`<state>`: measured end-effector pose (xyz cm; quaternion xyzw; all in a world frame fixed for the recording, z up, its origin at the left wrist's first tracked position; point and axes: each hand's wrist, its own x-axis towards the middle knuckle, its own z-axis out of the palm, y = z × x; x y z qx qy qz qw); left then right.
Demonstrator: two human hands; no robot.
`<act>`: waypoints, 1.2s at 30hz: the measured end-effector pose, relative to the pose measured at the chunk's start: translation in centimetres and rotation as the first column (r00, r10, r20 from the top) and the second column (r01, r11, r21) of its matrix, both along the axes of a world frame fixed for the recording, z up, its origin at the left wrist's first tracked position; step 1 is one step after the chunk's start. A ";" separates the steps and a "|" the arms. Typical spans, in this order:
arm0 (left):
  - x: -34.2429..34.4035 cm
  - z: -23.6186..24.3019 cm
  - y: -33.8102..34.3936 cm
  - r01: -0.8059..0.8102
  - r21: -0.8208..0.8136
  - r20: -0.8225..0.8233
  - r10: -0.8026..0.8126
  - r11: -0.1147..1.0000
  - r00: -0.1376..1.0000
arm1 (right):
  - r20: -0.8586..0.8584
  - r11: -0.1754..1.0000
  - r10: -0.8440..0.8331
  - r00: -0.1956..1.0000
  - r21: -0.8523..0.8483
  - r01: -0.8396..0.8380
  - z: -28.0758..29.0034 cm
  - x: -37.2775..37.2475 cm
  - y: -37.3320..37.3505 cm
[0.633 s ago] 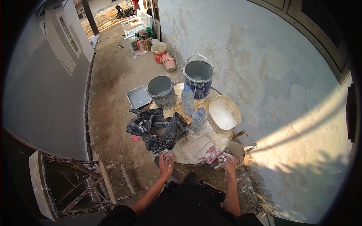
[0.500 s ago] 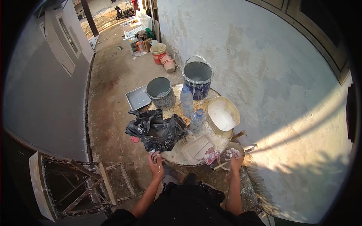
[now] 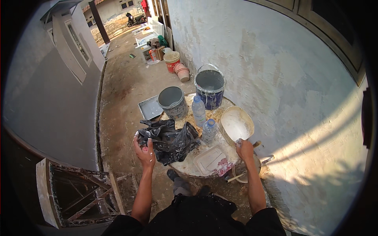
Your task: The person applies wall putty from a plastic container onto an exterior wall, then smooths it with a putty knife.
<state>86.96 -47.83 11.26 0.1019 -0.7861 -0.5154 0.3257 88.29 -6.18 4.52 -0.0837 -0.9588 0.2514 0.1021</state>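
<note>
A crumpled black plastic bag (image 3: 173, 143) lies on the left part of a round, paint-smeared tabletop (image 3: 189, 157). My left hand (image 3: 145, 153) is at the bag's left edge, open, with thumb and fingers apart and white smears on them. At the near rim of a cream plastic tub (image 3: 225, 131) is my right hand (image 3: 245, 150), its fingers closed together; what they grip, if anything, is hidden. White material (image 3: 238, 126) coats the tub's inside. Two clear plastic bottles with blue caps, a taller one (image 3: 199, 112) and a shorter one (image 3: 209, 131), stand between bag and tub.
A pinkish-stained plastic lid (image 3: 210, 159) lies at the table's near side. Behind stand a grey-lined bucket (image 3: 178, 110), a dark blue bucket (image 3: 210, 98) and a paint tray (image 3: 151, 109). A wooden frame (image 3: 116, 192) is at lower left; a patchy wall (image 3: 275, 78) rises on the right.
My left hand has moved forward and left along the bag, its fingers spreading. My right hand has gone forward from beside the lid to the tub's rim. The view has shifted slightly.
</note>
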 end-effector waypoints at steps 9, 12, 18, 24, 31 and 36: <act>-0.7 4.5 -0.1 -0.014 -0.386 -0.046 -0.004 0.923 0.999 | 0.062 0.996 0.091 0.994 0.008 -0.092 0.7 2.4 4.4; -1.5 4.9 -1.6 0.173 -0.546 0.089 -0.149 0.820 0.985 | -0.018 0.993 0.032 0.999 -0.109 -0.034 4.4 2.2 0.9; -2.3 8.1 -1.5 0.385 -0.497 0.381 -0.203 0.778 0.902 | -0.378 0.960 0.097 0.921 -0.208 -0.186 5.7 -3.5 -8.6; -1.9 10.1 -2.7 0.571 -0.628 0.586 -0.162 0.528 0.794 | -0.312 0.961 0.187 0.932 -0.141 -0.240 5.1 -7.2 -11.1; -2.7 9.3 -4.0 0.672 -0.569 0.699 -0.152 0.474 0.699 | -0.319 0.959 0.160 0.934 -0.173 -0.224 6.0 -10.2 -11.8; -4.1 10.7 -3.1 0.475 -0.310 0.420 -0.330 0.824 0.846 | -0.323 0.962 0.194 0.926 -0.122 -0.244 5.8 -11.0 -12.2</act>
